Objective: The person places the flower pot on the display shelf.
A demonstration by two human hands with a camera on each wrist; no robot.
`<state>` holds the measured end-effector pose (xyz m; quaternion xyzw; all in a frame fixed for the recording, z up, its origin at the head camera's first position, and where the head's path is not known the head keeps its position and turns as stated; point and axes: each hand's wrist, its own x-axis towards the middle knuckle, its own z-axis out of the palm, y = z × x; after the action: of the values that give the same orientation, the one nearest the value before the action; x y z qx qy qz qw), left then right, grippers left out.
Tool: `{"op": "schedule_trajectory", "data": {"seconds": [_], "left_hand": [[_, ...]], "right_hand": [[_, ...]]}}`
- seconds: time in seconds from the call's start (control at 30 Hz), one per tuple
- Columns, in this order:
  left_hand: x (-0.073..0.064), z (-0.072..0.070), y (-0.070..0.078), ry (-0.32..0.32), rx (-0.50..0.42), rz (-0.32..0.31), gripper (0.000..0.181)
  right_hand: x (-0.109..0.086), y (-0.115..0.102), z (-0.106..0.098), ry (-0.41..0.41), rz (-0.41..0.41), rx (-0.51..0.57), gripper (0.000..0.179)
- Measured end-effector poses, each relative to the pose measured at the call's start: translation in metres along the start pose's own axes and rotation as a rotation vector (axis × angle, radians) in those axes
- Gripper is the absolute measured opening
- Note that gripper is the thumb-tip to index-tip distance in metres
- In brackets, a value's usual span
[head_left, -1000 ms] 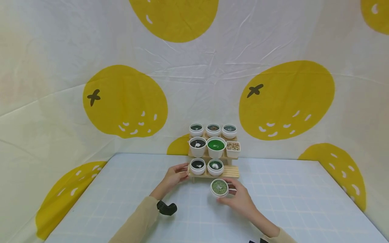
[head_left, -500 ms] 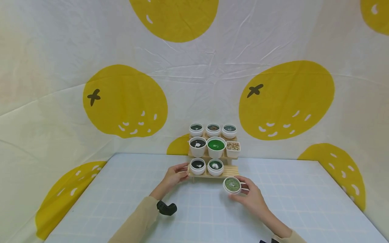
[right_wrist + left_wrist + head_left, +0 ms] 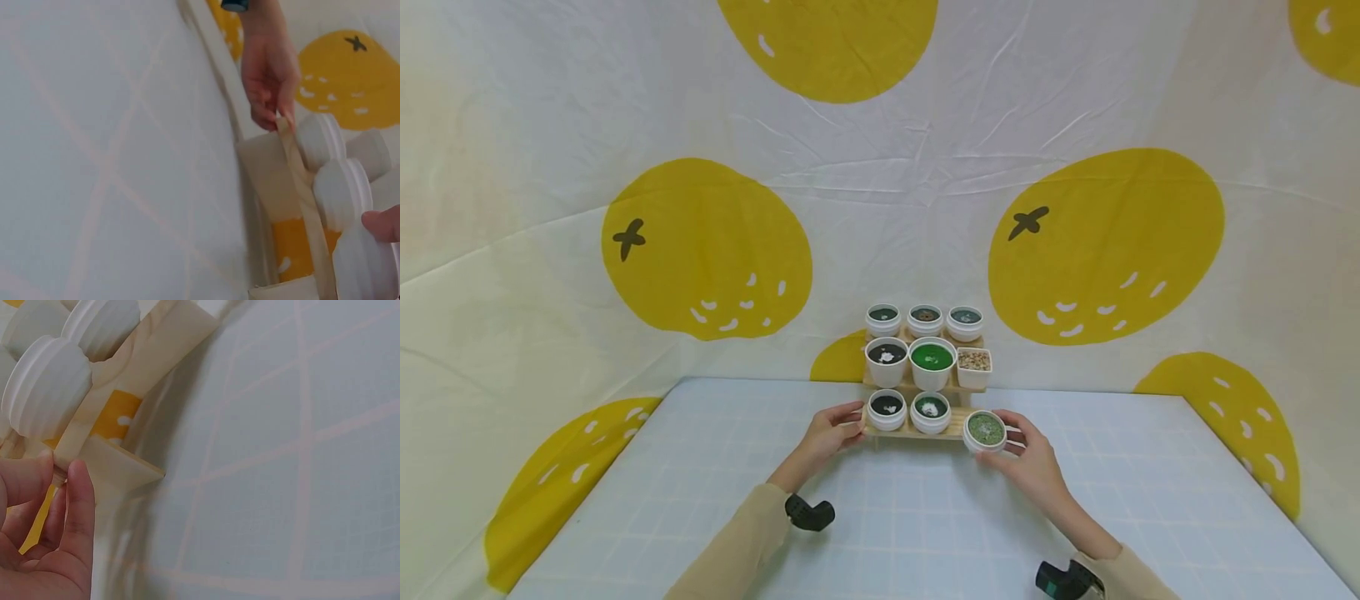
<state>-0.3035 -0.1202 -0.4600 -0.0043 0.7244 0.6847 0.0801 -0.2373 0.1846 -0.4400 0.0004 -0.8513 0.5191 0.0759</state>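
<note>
My right hand holds a small round white pot with speckled green contents, thumb in front and fingers behind. This pot overlaps the right end of the lowest tier of a wooden three-step stand. In the right wrist view my thumb presses on the ribbed white pot, which sits close over the tier's edge. At the other end my left hand pinches the tier's left corner between thumb and fingertips, plainest in the left wrist view, where the hand grips the thin wooden edge.
Two white pots, one dark-filled and one green-filled, share the lowest tier. Above stand two cups, including a bright green one, and a square tub. Three pots line the top. A patterned cloth hangs behind the table.
My right hand has carried the green-speckled pot rightward and then forward, from in front of the stand to the lowest tier's right end. My left hand keeps its grip on the corner.
</note>
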Motion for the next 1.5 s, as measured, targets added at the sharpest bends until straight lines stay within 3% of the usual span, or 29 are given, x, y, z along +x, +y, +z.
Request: {"op": "schedule_trajectory", "data": {"seconds": [0.37,0.67,0.97,1.5], "left_hand": [[0.002,0.0,-0.005,-0.003,-0.025,0.031,0.043],[0.002,0.0,-0.004,-0.004,0.0,0.015,0.044],[0.003,0.0,-0.006,-0.013,-0.001,0.009,0.044],[-0.001,0.002,-0.003,-0.015,0.013,0.003,0.045]], "right_hand": [[0.017,-0.001,0.005,0.008,-0.029,0.01,0.069],[0.023,-0.001,0.006,0.024,-0.044,0.017,0.067],[0.027,0.001,0.008,0.043,-0.007,0.032,0.07],[0.029,0.008,0.007,0.039,-0.015,0.052,0.068]]}}
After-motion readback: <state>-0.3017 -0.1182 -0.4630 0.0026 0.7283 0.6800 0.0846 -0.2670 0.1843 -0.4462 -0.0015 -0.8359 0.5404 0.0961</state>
